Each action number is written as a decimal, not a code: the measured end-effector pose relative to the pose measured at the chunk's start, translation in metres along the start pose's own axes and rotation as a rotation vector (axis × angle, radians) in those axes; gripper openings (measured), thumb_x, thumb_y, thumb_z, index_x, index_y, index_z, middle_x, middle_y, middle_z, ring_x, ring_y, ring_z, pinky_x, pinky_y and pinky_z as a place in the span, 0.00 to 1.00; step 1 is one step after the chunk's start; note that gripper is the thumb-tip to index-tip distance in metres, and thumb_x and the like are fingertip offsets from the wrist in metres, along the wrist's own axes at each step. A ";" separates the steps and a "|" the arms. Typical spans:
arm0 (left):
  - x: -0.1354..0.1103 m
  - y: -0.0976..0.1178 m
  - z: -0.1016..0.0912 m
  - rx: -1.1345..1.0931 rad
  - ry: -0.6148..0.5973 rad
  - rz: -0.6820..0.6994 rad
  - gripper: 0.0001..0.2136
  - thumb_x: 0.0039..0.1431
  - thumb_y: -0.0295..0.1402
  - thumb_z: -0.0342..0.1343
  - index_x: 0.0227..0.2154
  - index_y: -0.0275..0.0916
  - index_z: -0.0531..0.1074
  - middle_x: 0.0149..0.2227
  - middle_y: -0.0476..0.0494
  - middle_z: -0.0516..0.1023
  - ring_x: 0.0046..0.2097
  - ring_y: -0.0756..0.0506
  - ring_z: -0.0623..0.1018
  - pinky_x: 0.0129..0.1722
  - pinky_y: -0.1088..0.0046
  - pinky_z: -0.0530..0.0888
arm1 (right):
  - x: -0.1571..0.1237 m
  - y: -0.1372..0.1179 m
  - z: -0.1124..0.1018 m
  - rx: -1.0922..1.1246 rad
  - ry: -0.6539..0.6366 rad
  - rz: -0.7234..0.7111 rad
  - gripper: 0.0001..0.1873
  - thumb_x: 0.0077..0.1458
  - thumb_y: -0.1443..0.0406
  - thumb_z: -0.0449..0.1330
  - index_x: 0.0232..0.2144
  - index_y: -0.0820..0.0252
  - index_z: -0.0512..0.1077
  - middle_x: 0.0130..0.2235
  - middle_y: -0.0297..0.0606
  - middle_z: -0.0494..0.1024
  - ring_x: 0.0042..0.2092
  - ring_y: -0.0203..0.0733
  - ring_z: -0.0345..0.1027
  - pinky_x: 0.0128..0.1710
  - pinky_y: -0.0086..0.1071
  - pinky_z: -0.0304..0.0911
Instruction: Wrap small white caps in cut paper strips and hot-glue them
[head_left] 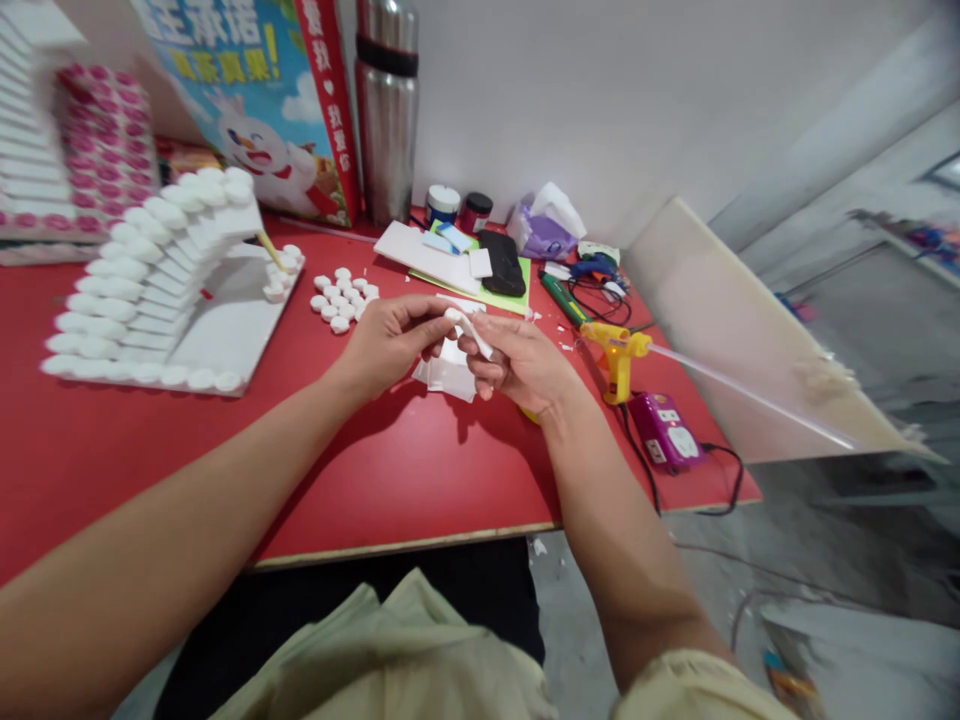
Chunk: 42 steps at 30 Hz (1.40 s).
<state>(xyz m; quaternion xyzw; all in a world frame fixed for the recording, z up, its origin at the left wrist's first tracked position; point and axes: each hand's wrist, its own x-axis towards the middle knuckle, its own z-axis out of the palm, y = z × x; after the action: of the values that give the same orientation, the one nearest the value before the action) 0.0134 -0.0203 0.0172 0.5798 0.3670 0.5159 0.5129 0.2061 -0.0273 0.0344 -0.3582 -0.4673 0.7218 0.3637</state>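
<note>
Over the red table, my left hand (pixel 395 338) pinches one end of a small white strip (pixel 474 333), perhaps folded paper or tissue. My right hand (pixel 517 358) grips the same strip at its other end, so both hands meet around it. Below them lies a stack of white sheets (pixel 450 372), partly hidden by my fingers. A cluster of small white rounded pieces (pixel 343 299) rests just left of my left hand. Farther left stands a white stair-like model (pixel 161 290) edged with similar rounded pieces.
A yellow glue gun (pixel 616 350) with a long clear stick lies right of my right hand, beside a purple power socket (pixel 666 432) with cables. Behind are a black pouch (pixel 502 263), a tissue pack (pixel 545 228), a steel flask (pixel 388 120) and a printed bag (pixel 262 110).
</note>
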 end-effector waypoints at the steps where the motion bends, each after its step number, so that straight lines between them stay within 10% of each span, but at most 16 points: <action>1: 0.000 0.000 0.000 -0.012 -0.005 -0.003 0.11 0.56 0.38 0.68 0.37 0.35 0.83 0.28 0.46 0.80 0.26 0.51 0.72 0.29 0.73 0.70 | -0.001 0.000 0.000 -0.002 -0.001 -0.008 0.17 0.58 0.52 0.71 0.39 0.59 0.76 0.31 0.26 0.68 0.22 0.26 0.52 0.20 0.26 0.70; 9: 0.001 -0.002 0.003 -0.127 0.038 -0.079 0.10 0.52 0.37 0.71 0.33 0.35 0.83 0.28 0.46 0.80 0.26 0.52 0.72 0.27 0.75 0.70 | 0.002 0.003 0.006 -0.100 0.106 -0.147 0.23 0.51 0.55 0.75 0.45 0.58 0.77 0.27 0.22 0.66 0.20 0.25 0.50 0.19 0.26 0.69; 21: -0.004 -0.007 0.017 -0.188 0.148 -0.029 0.08 0.53 0.36 0.71 0.33 0.36 0.84 0.24 0.48 0.78 0.26 0.51 0.75 0.29 0.74 0.76 | 0.006 0.021 0.025 -0.756 0.607 -0.526 0.08 0.60 0.62 0.64 0.31 0.56 0.69 0.27 0.31 0.75 0.26 0.35 0.67 0.23 0.28 0.61; 29: -0.008 -0.006 0.022 -0.131 0.310 0.028 0.12 0.49 0.40 0.74 0.32 0.37 0.85 0.31 0.44 0.85 0.31 0.46 0.82 0.37 0.66 0.83 | 0.005 0.024 0.024 -0.851 0.555 -0.592 0.08 0.63 0.60 0.60 0.34 0.56 0.70 0.28 0.33 0.75 0.28 0.36 0.66 0.28 0.30 0.61; 42: -0.005 -0.005 0.004 0.007 0.072 -0.069 0.11 0.43 0.34 0.75 0.28 0.34 0.82 0.26 0.43 0.84 0.27 0.44 0.83 0.30 0.71 0.82 | -0.003 0.011 0.003 -0.914 0.263 -0.564 0.08 0.63 0.62 0.63 0.31 0.59 0.74 0.26 0.31 0.74 0.26 0.34 0.61 0.27 0.31 0.53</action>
<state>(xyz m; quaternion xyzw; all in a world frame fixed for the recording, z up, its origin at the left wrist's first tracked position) 0.0164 -0.0251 0.0118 0.5499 0.4067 0.5171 0.5146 0.2031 -0.0338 0.0257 -0.4277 -0.7614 0.2692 0.4060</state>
